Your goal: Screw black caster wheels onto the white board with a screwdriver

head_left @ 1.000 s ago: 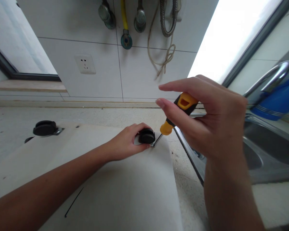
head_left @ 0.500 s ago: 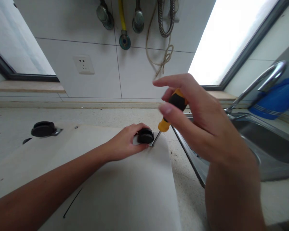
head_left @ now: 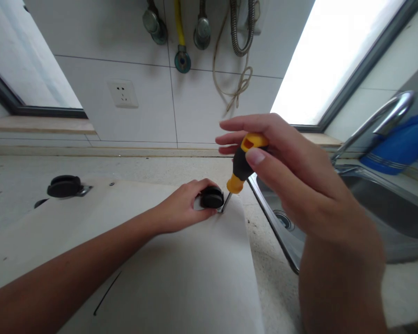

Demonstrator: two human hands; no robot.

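My left hand (head_left: 181, 206) is wrapped round a black caster wheel (head_left: 212, 197), pressing its metal plate onto a white board (head_left: 195, 278) near the board's far right corner. In my right hand (head_left: 292, 176) is a yellow and black screwdriver (head_left: 243, 163), its handle between the thumb and fingers, the other fingers stretched out past it. The screwdriver stands tilted, with its shaft tip down at the edge of the caster's plate; the screw head there is too small to make out. Another black caster (head_left: 64, 186) sits on the board at the far left.
A steel sink (head_left: 282, 236) with a curved tap (head_left: 372, 120) lies to the right, a blue cloth or bag (head_left: 400, 144) behind it. The tiled wall ahead carries a socket (head_left: 123, 93), valves, a yellow pipe (head_left: 179, 28) and a tied cord (head_left: 242, 86). The board rests on a pale countertop (head_left: 142, 167).
My right hand's fingers have shifted round the screwdriver's handle, which now stands more upright. The tip stays at the caster plate, and my left hand keeps its hold on the caster.
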